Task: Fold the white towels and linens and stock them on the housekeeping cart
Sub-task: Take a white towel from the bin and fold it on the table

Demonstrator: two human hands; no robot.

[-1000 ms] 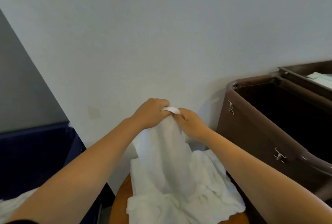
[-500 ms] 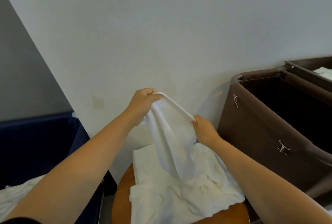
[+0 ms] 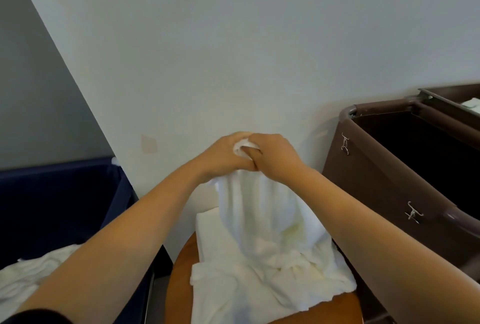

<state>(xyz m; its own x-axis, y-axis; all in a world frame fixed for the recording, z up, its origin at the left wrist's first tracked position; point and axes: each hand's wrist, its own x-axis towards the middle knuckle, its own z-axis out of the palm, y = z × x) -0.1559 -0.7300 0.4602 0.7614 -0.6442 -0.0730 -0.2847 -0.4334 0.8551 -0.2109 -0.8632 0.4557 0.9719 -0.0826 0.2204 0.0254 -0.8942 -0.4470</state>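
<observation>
At lower left, a navy hamper [image 3: 65,206] holds crumpled white linens [image 3: 28,282], apparently still to be folded. At centre the left hand [image 3: 223,157] and right hand [image 3: 278,154] meet, the fingers [image 3: 255,152] of both curled tight round the bunched top edge of a white towel [image 3: 259,214], which hangs onto the round wooden desk [image 3: 179,287]. Folding looks barely begun. At right the brown housekeeping cart [image 3: 376,180] stands beside the desk, one white item [image 3: 472,105] at its far end. The way there looks unobstructed.
</observation>
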